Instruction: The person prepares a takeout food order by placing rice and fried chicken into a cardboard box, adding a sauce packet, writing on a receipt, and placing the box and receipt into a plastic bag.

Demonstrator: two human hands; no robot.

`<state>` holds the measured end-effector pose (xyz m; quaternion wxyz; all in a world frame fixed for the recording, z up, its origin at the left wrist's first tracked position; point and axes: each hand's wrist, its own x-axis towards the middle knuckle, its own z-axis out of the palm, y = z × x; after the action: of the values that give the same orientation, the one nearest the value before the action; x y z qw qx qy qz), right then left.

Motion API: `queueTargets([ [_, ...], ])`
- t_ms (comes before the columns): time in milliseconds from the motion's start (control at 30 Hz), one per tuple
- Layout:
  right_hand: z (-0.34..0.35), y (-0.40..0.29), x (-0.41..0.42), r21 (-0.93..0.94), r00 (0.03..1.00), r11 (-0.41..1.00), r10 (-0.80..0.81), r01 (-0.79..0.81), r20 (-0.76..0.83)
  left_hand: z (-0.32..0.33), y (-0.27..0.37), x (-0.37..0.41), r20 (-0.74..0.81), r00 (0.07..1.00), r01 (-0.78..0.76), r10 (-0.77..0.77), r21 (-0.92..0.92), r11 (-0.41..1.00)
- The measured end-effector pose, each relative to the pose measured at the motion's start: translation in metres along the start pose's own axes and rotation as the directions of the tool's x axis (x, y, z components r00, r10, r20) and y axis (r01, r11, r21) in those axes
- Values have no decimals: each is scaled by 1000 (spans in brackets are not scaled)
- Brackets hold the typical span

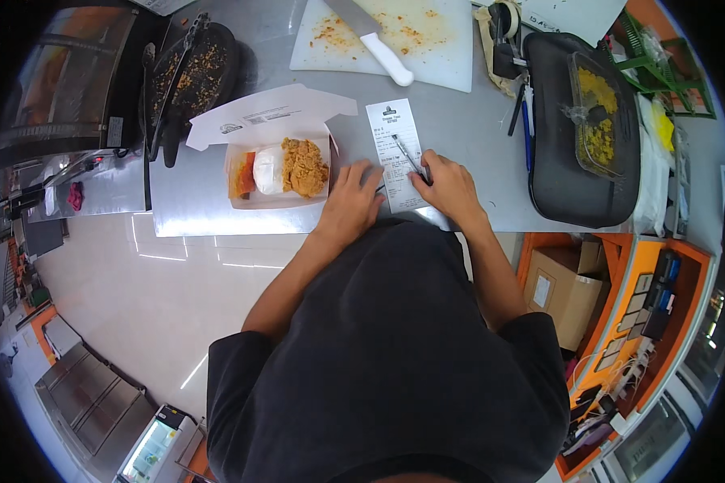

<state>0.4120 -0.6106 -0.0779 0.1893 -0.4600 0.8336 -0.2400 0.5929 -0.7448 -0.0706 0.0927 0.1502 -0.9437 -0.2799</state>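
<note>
A printed paper receipt (402, 188) lies on the steel counter. My right hand (448, 185) holds a pen (409, 155) over it, the tip pointing up and left. My left hand (351, 199) rests at the receipt's left edge, fingers apart; a thin dark item shows beside its fingertips, too small to name. Just left of that hand stands a paper meal box (278, 203) with its lid up. Inside are a piece of fried chicken (305, 168), a white wrapped bundle (268, 170) and a red-orange packet (242, 175).
A white cutting board (332, 57) with crumbs and a knife (374, 45) lies at the back. Tongs (175, 84) rest on a dark crumb-covered pan (208, 75) at left. At right, a clear food container (598, 115) sits on a black tray (550, 133), beside pens (527, 130) and a tape dispenser (509, 57).
</note>
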Motion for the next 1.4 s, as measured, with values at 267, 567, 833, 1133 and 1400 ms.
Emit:
queueTargets([
  [267,3,-2,-5,48,999,999,-17,19,-30,21,-7,-8,-62,998,-4,-7,-174,985],
  [567,8,1,1,73,1000,997,31,-31,1,20,2,-15,-37,991,127,-129,-59,990],
  [833,-1,15,7,408,993,905,93,-116,75,32,12,20,-62,997,3,-41,-517,856],
  [1133,29,20,-2,961,962,275,267,-29,-48,49,-1,24,20,995,93,-100,-584,807],
  [1400,28,12,-8,920,956,374,213,112,-203,53,-6,22,-19,995,65,-98,-622,781],
])
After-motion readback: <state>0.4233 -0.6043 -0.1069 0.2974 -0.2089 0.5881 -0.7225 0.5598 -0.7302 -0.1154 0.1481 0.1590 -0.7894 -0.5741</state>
